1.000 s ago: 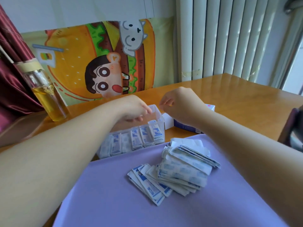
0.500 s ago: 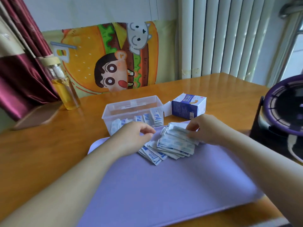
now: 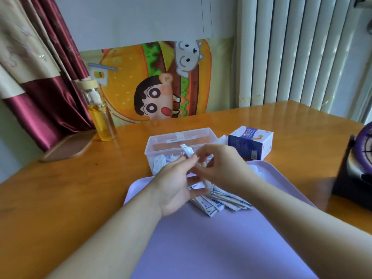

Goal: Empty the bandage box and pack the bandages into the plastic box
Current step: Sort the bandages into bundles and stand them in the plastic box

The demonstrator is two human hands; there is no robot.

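Note:
A clear plastic box point(image 3: 161, 144) stands on the wooden table beyond a lilac tray point(image 3: 211, 238); several wrapped bandages lie along its near wall. A pile of wrapped bandages point(image 3: 219, 200) lies on the tray. My left hand point(image 3: 173, 184) and my right hand point(image 3: 223, 166) meet above the pile, both pinching a small bunch of bandages point(image 3: 187, 153) that sticks up in front of the plastic box. The blue-and-white bandage box point(image 3: 250, 144) lies on its side to the right of the plastic box, its flap open.
A glass bottle point(image 3: 101, 117) with yellow liquid stands at the back left beside a curtain. A wooden coaster point(image 3: 68, 147) lies near it. A dark purple round device point(image 3: 356, 170) stands at the table's right edge. A cartoon cloth hangs behind.
Both hands came back from the plastic box to the pile on the tray, then lifted a small bunch of bandages up between them. The camera pulled back and tilted up.

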